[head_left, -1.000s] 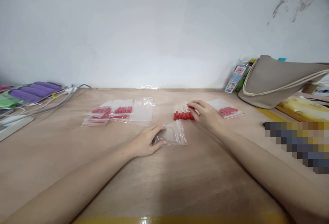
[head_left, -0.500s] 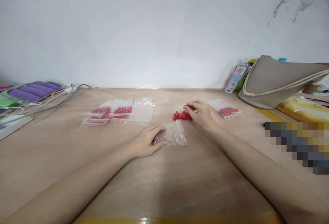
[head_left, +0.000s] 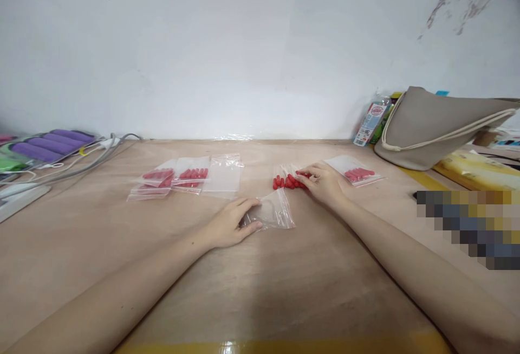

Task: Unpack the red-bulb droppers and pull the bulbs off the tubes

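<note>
We take the clear zip bag (head_left: 276,211) in the middle of the tabletop (head_left: 227,294) as our landmark. Our left hand (head_left: 231,224) lies at its left end, thumb and fingers spread apart along its two edges; the palm hides that end. Just beyond the bag lie the red capsule-shaped pieces (head_left: 280,182), with thin whitish strips (head_left: 285,171) behind them, too small to make out. Our right hand (head_left: 325,183), beyond the bag and to its right, covers part of this row; its thumb and forefinger are drawn close together at the red pieces, but we cannot tell whether they pinch one or merely touch it.

Farther right of the bag, a filled zip bag (head_left: 359,174) is partly hidden by the right hand. Left of and beyond the bag, we see overlapping filled bags (head_left: 158,178) and a flat bag (head_left: 223,175). Far right of it, a taupe drawstring pouch (head_left: 439,126) is cut off, and a blocky pixelated patch obscures something below.
</note>
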Demonstrator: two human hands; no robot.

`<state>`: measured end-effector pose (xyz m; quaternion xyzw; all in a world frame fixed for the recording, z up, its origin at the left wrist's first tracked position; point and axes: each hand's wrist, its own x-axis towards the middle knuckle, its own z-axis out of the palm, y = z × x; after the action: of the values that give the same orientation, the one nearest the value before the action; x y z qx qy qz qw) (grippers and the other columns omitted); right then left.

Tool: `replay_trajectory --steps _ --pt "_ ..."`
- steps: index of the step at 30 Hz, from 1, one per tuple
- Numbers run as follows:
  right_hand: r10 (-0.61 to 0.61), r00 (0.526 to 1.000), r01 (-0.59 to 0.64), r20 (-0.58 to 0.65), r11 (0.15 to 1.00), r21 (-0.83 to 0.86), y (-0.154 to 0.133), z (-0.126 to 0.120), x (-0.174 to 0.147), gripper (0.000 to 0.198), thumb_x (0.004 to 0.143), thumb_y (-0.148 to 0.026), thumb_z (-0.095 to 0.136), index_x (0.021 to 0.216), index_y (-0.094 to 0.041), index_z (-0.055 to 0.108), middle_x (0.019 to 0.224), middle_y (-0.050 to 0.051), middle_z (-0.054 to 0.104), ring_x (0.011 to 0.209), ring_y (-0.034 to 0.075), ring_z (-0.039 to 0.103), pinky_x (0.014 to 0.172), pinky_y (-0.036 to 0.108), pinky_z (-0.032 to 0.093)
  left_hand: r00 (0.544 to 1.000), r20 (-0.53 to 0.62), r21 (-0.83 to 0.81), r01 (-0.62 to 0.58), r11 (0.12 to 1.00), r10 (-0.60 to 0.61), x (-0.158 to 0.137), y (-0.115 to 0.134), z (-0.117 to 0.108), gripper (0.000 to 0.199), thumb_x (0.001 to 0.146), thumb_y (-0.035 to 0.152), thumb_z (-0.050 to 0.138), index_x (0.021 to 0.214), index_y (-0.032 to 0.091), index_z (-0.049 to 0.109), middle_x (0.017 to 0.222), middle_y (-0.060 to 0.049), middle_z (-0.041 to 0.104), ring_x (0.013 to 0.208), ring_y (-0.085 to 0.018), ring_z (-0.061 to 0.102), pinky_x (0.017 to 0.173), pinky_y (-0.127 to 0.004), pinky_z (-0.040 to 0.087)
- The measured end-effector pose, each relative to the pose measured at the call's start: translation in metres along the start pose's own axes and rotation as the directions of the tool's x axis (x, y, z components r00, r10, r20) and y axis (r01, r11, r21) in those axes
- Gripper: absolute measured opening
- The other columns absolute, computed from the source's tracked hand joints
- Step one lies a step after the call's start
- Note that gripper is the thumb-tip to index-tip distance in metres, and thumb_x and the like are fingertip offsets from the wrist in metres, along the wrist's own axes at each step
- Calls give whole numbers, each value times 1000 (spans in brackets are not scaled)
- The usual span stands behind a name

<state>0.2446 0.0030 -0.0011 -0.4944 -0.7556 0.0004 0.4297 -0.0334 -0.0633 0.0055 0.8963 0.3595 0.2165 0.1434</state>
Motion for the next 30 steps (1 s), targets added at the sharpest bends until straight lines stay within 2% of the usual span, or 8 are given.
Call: replay_trajectory --steps 7,11,16,22,24,26,28,30 --pt "-25 998 29 52 997 -71 -9 -4 2 24 75 -42 61 85 -21 68 85 4 66 83 19 57 77 32 43 1000 4 0 11 1000 -11 0 0 0 40 84 39 49 120 21 44 120 -9 52 110 -22 50 95 -38 40" --pt "-54 993 64 107 994 -87 -12 0 3 18 79 -37 58 80 -23 69 83 3 65 82 18 55 78 32 41 1000 -5 2 -4 1000 4 0 1 -1 39 84 38 49 120 22 44 120 -8 52 110 -22 50 94 -38 40" --pt "0 999 3 40 997 -77 -14 10 8 17 79 -34 58 75 -22 70 80 4 65 80 18 55 77 33 39 1000 -2 2 -9 1000 9 -1 0 0 40 84 37 49 120 21 44 119 -9 53 109 -21 50 94 -38 40" --pt "39 999 -40 -10 996 -86 -31 15 8 24 76 -43 59 72 -22 69 78 4 64 81 20 55 78 37 40 1000 -9 -6 0 1000 0 0 0 0 42 84 38 50 121 20 44 121 -10 52 110 -22 49 95 -39 40" --pt "-22 999 21 -37 999 -40 -41 13 1 23 80 -40 56 73 -22 68 77 4 64 80 19 55 78 37 41 1000 -5 -2 5 1000 -5 0 0 0 42 84 39 50 121 21 44 122 -10 51 111 -23 49 96 -39 40" --pt "-147 988 149 -40 988 45 -52 11 -10 22 83 -35 51 77 -22 68 79 5 63 79 17 56 77 35 43 1000 0 -1 5 1000 -5 0 1 0 44 83 41 50 122 20 44 124 -10 51 113 -23 48 97 -40 39" --pt "-311 950 304 36 944 128 -61 8 -23 18 82 -33 53 85 -22 67 87 6 65 84 17 58 78 34 45 1000 9 -1 14 1000 -14 -1 0 0 47 83 43 50 124 20 44 127 -10 49 116 -23 47 99 -40 38" --pt "-436 886 413 156 897 161 -66 6 -35 21 81 -34 55 95 -22 66 99 6 65 95 20 57 84 37 45 999 26 5 33 999 -33 -1 -1 0 53 82 45 51 127 19 42 131 -11 46 120 -24 43 101 -40 36"
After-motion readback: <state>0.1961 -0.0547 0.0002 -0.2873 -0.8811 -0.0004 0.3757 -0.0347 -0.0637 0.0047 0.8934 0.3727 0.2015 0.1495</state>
